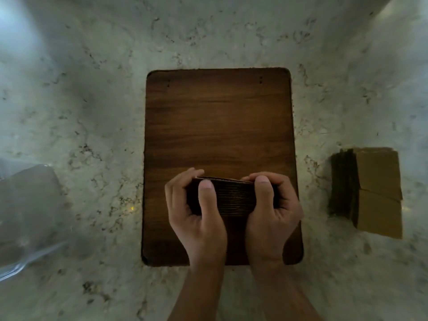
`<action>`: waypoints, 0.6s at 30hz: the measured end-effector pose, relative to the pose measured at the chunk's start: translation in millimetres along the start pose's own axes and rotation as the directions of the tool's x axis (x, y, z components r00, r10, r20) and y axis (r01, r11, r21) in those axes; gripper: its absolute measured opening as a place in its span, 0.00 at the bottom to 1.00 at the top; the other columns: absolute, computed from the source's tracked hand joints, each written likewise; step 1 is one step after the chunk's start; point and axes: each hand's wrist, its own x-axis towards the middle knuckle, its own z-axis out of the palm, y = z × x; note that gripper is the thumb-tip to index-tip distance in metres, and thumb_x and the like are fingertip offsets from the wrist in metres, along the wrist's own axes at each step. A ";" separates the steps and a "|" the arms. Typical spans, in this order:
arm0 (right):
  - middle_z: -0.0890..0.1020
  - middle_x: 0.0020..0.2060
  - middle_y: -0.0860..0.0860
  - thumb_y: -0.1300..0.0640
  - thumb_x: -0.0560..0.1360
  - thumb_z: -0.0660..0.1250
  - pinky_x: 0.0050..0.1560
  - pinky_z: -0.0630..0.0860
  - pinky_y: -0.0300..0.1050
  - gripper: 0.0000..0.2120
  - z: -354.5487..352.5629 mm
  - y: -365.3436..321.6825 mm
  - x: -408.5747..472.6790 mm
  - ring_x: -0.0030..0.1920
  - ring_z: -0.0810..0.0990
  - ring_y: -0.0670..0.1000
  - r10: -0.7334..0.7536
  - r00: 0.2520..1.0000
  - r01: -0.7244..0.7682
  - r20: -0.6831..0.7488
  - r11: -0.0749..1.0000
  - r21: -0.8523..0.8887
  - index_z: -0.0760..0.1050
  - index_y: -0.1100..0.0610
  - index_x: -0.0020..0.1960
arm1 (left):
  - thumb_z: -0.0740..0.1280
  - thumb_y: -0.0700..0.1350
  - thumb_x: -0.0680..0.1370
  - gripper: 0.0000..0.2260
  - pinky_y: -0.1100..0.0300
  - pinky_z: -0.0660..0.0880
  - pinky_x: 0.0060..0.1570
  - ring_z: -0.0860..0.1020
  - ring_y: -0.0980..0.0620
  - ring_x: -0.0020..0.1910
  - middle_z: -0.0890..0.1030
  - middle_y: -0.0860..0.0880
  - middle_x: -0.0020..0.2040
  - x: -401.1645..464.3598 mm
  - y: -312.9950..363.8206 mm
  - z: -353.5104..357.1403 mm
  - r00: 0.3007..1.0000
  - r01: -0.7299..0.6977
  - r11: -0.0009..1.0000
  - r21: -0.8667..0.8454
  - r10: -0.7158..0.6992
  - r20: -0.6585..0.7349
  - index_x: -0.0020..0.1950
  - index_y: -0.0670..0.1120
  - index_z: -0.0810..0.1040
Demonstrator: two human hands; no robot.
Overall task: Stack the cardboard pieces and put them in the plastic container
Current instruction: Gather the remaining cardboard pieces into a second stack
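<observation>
A thick stack of brown cardboard pieces (pixel 231 196) is held over the near part of the wooden board (pixel 217 121), its corrugated edges facing me. My left hand (pixel 196 216) grips its left end with the thumb across the front. My right hand (pixel 271 216) grips the right end the same way. Another pile of cardboard pieces (pixel 370 193) lies on the counter to the right, leaning and fanned. The clear plastic container (pixel 30 212) sits at the left edge, blurred, with dark contents I cannot make out.
The board lies on a pale marbled stone counter (pixel 92 100) that fills the view.
</observation>
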 end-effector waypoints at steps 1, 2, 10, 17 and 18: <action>0.85 0.39 0.45 0.57 0.77 0.65 0.43 0.78 0.39 0.09 0.2 0.1 0.7 0.42 0.83 0.46 -0.015 1.000 0.015 -0.001 1.000 -0.002 0.81 0.48 0.42 | 0.65 0.50 0.80 0.07 0.46 0.80 0.59 0.82 0.49 0.58 0.84 0.52 0.54 3.7 -2.0 0.0 1.000 -0.019 1.000 0.023 0.019 0.006 0.52 0.51 0.81; 0.85 0.39 0.43 0.58 0.77 0.65 0.44 0.78 0.37 0.08 0.5 0.4 1.3 0.42 0.83 0.44 -0.031 1.000 0.031 -0.002 1.000 -0.003 0.81 0.49 0.43 | 0.66 0.50 0.80 0.07 0.42 0.78 0.62 0.83 0.48 0.60 0.85 0.51 0.54 6.8 -4.3 -0.6 0.999 -0.032 0.999 0.032 0.032 0.014 0.50 0.48 0.82; 0.85 0.45 0.51 0.65 0.76 0.65 0.51 0.78 0.43 0.08 -5.1 7.9 -5.2 0.48 0.84 0.53 -0.049 0.998 0.047 0.044 0.998 0.049 0.81 0.56 0.49 | 0.65 0.43 0.82 0.08 0.46 0.77 0.67 0.84 0.51 0.60 0.87 0.50 0.56 9.8 -15.0 -8.0 0.997 -0.072 0.996 0.045 0.071 0.025 0.53 0.43 0.84; 0.87 0.47 0.52 0.55 0.81 0.59 0.48 0.82 0.53 0.14 -4.1 6.3 -8.1 0.50 0.85 0.54 0.028 0.993 -0.039 0.113 0.994 0.103 0.84 0.55 0.51 | 0.58 0.47 0.84 0.18 0.60 0.78 0.59 0.82 0.47 0.63 0.86 0.47 0.61 9.3 -15.9 -12.2 0.976 -0.092 0.991 -0.097 0.108 0.186 0.64 0.39 0.82; 0.87 0.46 0.51 0.54 0.81 0.59 0.47 0.82 0.51 0.14 -5.1 7.4 -7.7 0.49 0.85 0.53 0.022 0.991 -0.033 0.129 0.996 0.087 0.84 0.54 0.50 | 0.58 0.47 0.85 0.18 0.62 0.78 0.58 0.82 0.49 0.62 0.86 0.48 0.60 11.7 -17.8 -11.3 0.973 -0.094 0.991 -0.097 0.112 0.202 0.63 0.39 0.83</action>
